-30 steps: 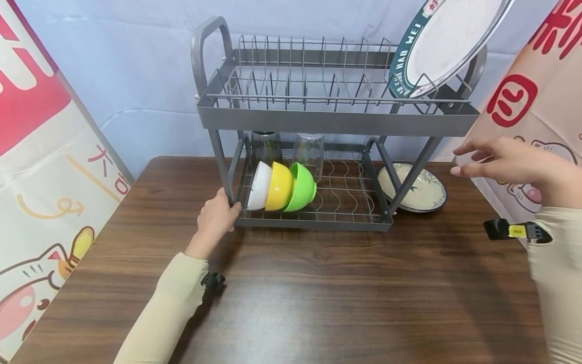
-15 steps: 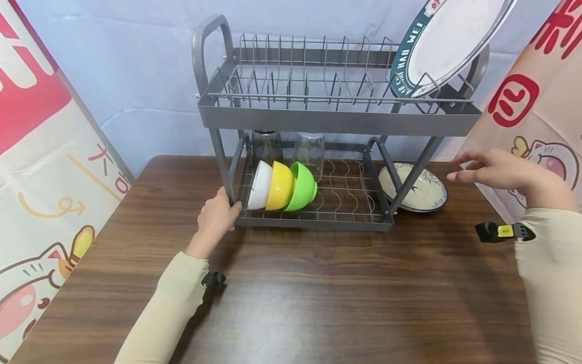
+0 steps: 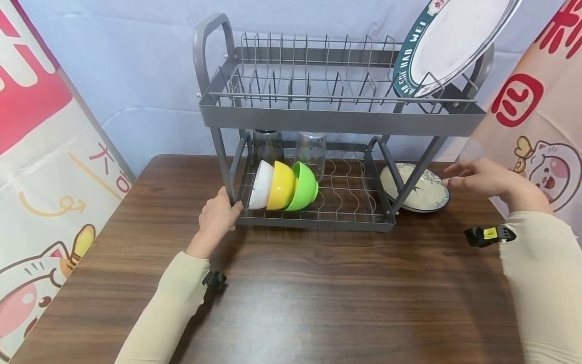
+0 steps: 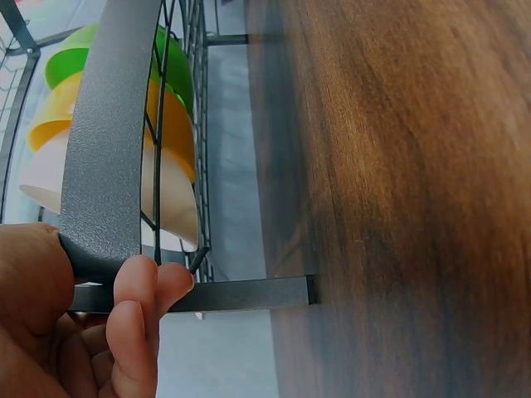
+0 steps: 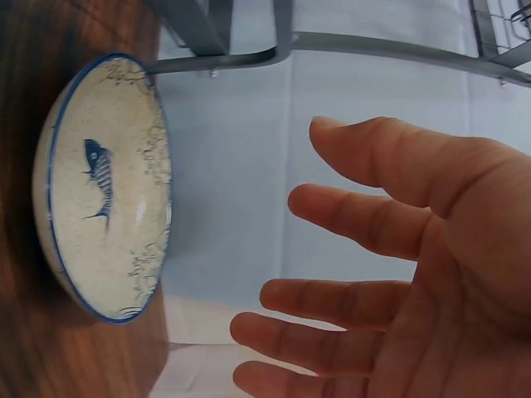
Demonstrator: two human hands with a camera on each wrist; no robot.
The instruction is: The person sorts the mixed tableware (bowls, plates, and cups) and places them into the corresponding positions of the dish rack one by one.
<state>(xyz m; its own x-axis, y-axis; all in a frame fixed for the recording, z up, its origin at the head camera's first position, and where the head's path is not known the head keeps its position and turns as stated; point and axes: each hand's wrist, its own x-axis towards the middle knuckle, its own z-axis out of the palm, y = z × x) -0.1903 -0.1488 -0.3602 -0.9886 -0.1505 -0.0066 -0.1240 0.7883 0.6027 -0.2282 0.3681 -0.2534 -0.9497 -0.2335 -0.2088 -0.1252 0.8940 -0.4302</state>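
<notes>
My left hand [image 3: 216,217] grips the lower left front corner of a grey two-tier dish rack [image 3: 341,122]. In the left wrist view, thumb and fingers close round the rack's dark frame [image 4: 108,141]. At the right, my right hand [image 3: 488,179] hovers with fingers spread, holding nothing. Just left of it and lower, a cream dish [image 3: 429,189] with a blue rim lies on the table, partly behind the rack's right leg. The right wrist view shows the dish's blue fish [image 5: 99,178], with a gap between it and my fingertips [image 5: 309,201].
On the lower tier, white [image 3: 261,186], yellow [image 3: 280,187] and green [image 3: 304,188] bowls lean nested on their sides. Behind them stand two glasses [image 3: 268,146]. A large oval plate [image 3: 454,45] leans in the upper tier's right end. Printed panels flank the wooden table [image 3: 318,283].
My right hand has moved left and down, closer to the cream dish, its fingers still spread. My left hand keeps its grip on the rack's corner.
</notes>
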